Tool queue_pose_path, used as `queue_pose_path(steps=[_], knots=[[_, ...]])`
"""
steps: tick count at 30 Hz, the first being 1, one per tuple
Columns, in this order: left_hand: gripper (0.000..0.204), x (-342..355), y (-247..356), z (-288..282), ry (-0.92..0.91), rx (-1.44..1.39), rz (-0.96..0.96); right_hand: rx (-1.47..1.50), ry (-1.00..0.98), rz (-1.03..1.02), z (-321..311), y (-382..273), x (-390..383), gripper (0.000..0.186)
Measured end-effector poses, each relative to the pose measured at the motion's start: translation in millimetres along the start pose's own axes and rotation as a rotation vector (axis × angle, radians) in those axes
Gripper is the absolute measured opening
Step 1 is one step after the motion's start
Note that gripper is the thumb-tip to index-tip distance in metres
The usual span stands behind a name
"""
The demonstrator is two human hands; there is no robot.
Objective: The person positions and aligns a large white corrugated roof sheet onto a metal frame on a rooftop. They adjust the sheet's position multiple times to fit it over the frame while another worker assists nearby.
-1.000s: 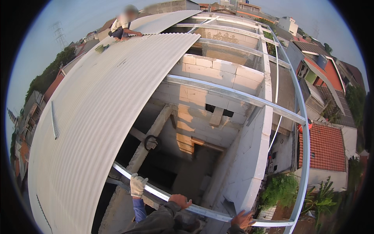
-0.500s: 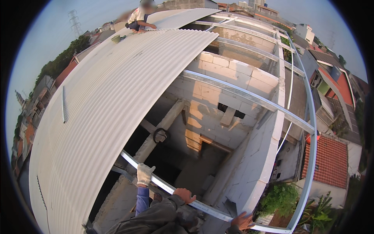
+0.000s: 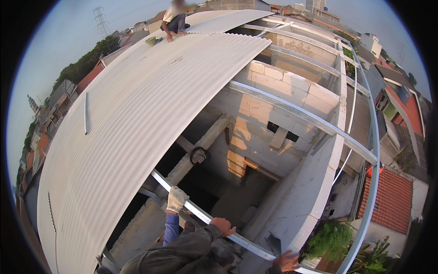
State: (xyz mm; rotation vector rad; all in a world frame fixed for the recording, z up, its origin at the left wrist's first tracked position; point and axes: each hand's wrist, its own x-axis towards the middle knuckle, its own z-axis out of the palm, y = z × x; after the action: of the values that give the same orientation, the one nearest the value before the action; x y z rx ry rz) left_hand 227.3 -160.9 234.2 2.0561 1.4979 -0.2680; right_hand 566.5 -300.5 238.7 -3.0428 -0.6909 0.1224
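A shiny metal roof beam (image 3: 200,212) runs from under the corrugated sheet down to the right. My left hand (image 3: 222,226), bare and in a dark grey sleeve, is closed over it near the middle. Farther right, my right hand (image 3: 286,261) is bare too and curls its fingers over the same beam near the block wall. Left of my left hand, another person's gloved hand (image 3: 177,199) with a blue sleeve grips the beam; that person's body is mostly hidden under my arm. Corrugated roofing sheets (image 3: 137,132) cover the frame on the left.
Below the beam drops a deep room with pale block walls (image 3: 315,196). More metal beams (image 3: 296,114) cross it, joining an edge rail (image 3: 375,182) on the right. A person (image 3: 174,22) crouches on the far sheets beside a small bucket (image 3: 150,41). A metal strip (image 3: 86,114) lies on the sheets.
My view has swung slightly left, so the scene sits farther right. The crouching person has shifted, with an arm now reaching down to the sheet. My hands stay on the beam.
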Motion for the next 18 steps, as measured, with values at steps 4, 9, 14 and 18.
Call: queue_pose_path(steps=[4,9,14,18], knots=[[0.064,3,-1,-3,-0.031,-0.001,-0.012,-0.034,0.240,-0.162,63,22,9,0.063],[0.065,-3,-3,-2,-0.046,-0.021,-0.011,0.076,0.211,-0.166,74,23,7,0.063],[0.065,5,-3,-4,-0.050,-0.025,0.005,0.121,0.201,-0.122,52,18,2,0.063],[0.064,0,-4,-1,-0.035,-0.013,-0.005,0.140,0.167,-0.107,86,32,10,0.063]])
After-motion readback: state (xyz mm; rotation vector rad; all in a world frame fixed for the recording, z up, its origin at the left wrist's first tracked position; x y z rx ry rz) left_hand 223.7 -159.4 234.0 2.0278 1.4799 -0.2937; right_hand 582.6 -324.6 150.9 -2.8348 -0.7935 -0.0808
